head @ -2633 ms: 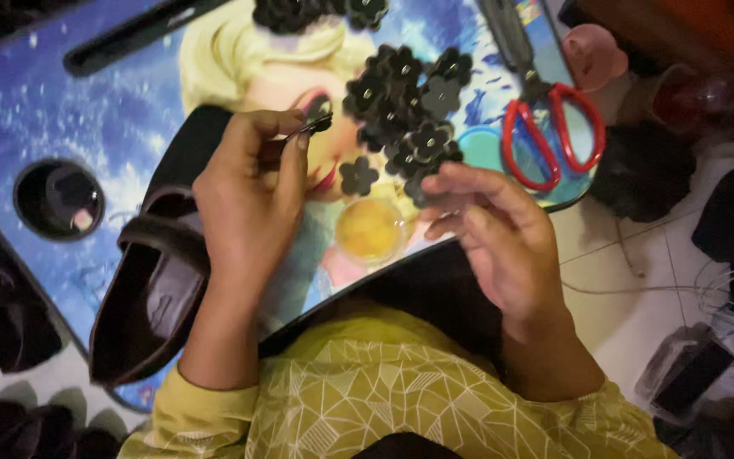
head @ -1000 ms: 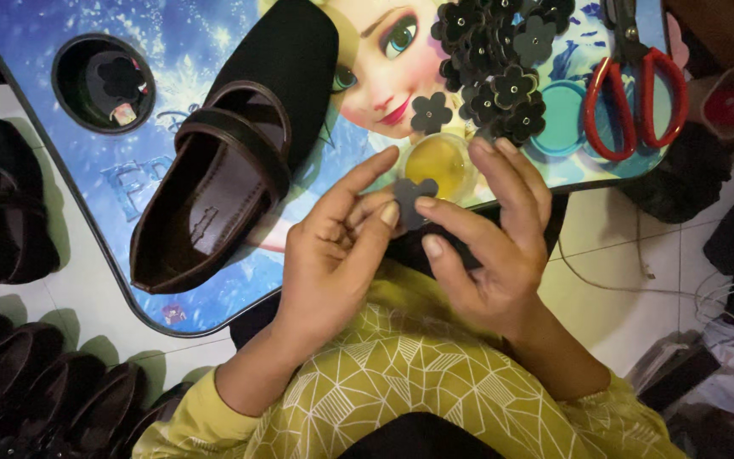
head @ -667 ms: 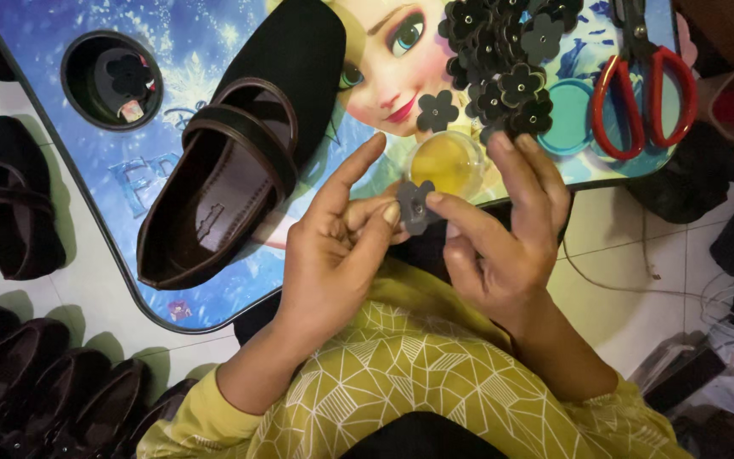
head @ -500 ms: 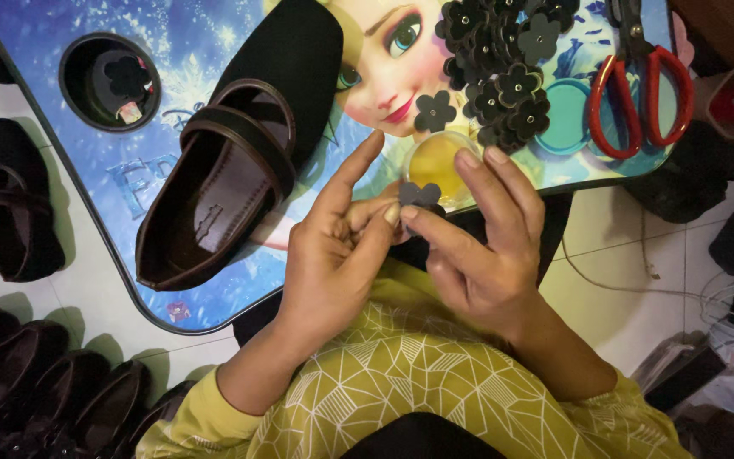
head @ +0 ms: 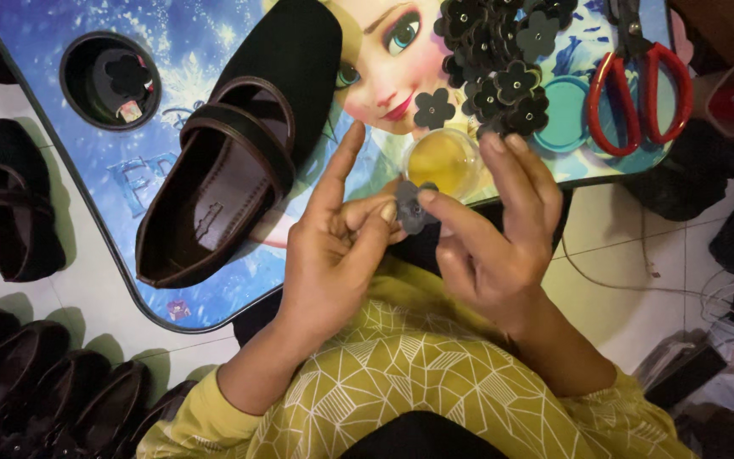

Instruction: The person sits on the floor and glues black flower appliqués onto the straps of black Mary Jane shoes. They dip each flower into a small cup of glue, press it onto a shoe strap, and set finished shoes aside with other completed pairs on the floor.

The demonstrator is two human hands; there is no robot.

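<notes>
black flower cutout (head: pixel 412 206) sits pinched between both hands just above the worktop's near edge (head: pixel 214 319), beside a small cup of yellowish glue (head: pixel 441 160). left hand (head: pixel 333 255) grips it with thumb and bent fingers, index finger raised; right hand (head: pixel 490 229) nips its right side with thumb and fingertip. this looks like the handling-and-gluing step. next move calls for a steady grip. dark strap shoe (head: pixel 231 161) lies near, flower pile (head: pixel 494 59) and red scissors (head: pixel 639 89) beyond.
</notes>
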